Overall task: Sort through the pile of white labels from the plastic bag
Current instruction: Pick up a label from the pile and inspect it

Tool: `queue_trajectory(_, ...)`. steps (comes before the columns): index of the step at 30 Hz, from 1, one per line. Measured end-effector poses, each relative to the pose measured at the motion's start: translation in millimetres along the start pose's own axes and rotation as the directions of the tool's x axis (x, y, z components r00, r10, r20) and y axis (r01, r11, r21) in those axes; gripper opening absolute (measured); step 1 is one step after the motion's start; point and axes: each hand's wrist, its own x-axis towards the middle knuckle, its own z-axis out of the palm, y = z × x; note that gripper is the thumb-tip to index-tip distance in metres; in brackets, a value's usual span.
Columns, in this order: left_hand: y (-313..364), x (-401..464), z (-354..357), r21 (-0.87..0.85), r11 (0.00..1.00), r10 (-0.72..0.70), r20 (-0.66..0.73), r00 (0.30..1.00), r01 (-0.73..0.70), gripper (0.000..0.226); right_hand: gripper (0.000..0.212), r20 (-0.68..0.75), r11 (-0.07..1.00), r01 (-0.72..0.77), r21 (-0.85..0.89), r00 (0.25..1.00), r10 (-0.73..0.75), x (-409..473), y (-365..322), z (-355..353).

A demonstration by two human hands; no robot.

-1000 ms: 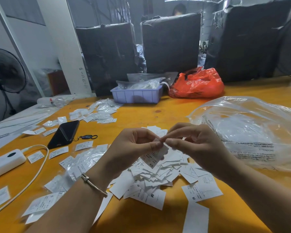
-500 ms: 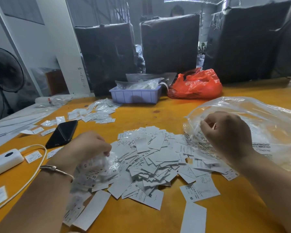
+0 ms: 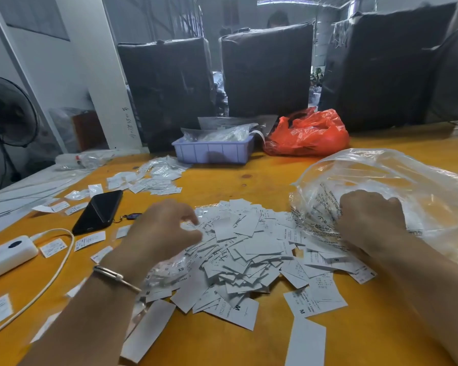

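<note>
labels (image 3: 249, 249) matt paper | bag (image 3: 407, 186) glossy clear plastic | table (image 3: 275, 175) smooth

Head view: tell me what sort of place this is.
Probably a garment packing or warehouse workroom. A pile of white size labels lies on the orange worktable, tall black-wrapped bales stand behind it, and a lilac plastic bin holds bagged items.

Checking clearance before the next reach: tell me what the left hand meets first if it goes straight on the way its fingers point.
Probably the pile of white labels: the left hand hovers at its left edge, fingers aimed right. Blur leaves height unclear.
</note>
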Motion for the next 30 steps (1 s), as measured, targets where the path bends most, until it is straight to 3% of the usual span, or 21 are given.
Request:
queue_trajectory(3, 29, -5, 21, -0.223, 0.932, 0.288, -0.026, 0.957, -0.286, 0.015, 0.021, -0.07, 1.0, 0.012, -0.005, 0.997, -0.012, 2, 3, 1)
queue_trajectory(7, 53, -5, 42, -0.154, 0.852, 0.512, 0.038, 0.858, -0.501, 0.036, 0.023, -0.12, 0.999, 0.022, -0.027, 0.992, -0.025, 6, 5, 6)
queue_trajectory(13, 57, -6, 45, -0.015, 0.863, 0.505, 0.077, 0.86, -0.505, 0.036, 0.019, -0.155, 0.998, 0.062, 0.027, 0.986, -0.057, 10, 9, 11)
queue_trajectory(23, 48, -11, 39, -0.133, 0.841, 0.491, -0.222, 0.843, -0.525, 0.012, 0.016, -0.271, 0.985, 0.048, 0.167, 0.963, -0.001, 9, 7, 7)
queue_trajectory(27, 40, -10, 35, -0.187, 0.847, 0.416, -0.349, 0.84, -0.497, 0.009, 0.011, -0.469, 0.909, 0.152, 0.388, 0.882, 0.052, 7, 4, 6)
queue_trajectory(30, 38, -9, 32, -0.236, 0.848, 0.368, -0.382, 0.848, -0.474, 0.009, 0.008, -0.545, 0.773, 0.285, 0.567, 0.834, 0.092, 6, 0, 2)
